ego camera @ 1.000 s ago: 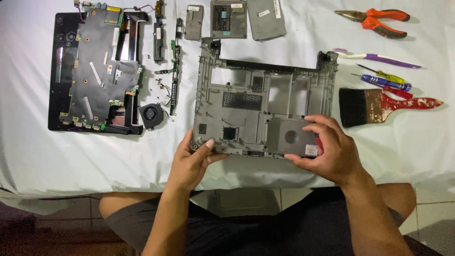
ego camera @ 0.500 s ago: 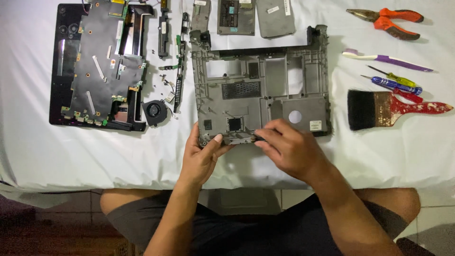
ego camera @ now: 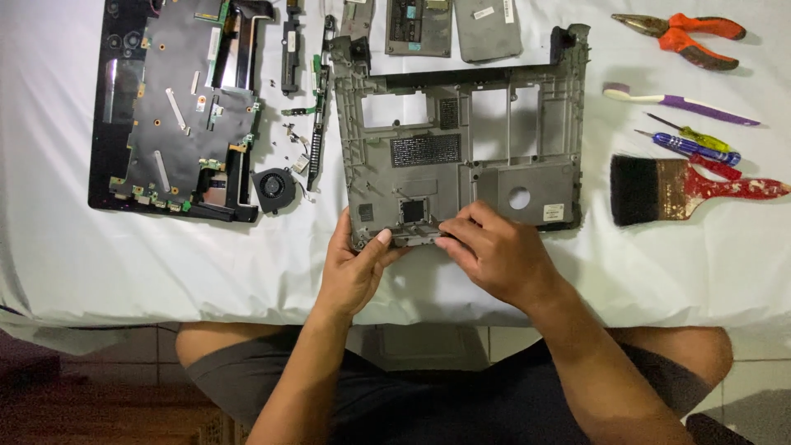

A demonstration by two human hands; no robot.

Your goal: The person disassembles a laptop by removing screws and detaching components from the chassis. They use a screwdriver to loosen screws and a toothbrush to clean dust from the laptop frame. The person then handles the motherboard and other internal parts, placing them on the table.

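Both hands at near edge of grey laptop base shell (ego camera: pixel 461 140): left hand (ego camera: pixel 356 268) pinches edge, right hand (ego camera: pixel 494 251) fingertips press it. Best kept flat, pried gently.

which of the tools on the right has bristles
The wide paintbrush with black bristles and a red paint-stained handle, lowest in the row. The pliers, the purple-handled tool and the screwdrivers above have none visible.

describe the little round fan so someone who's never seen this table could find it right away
Start at the big black circuit board panel on the left of the white cloth. At its lower right corner sits the fan: small, black and round, unlike the straight strips and tiny screws beside it.
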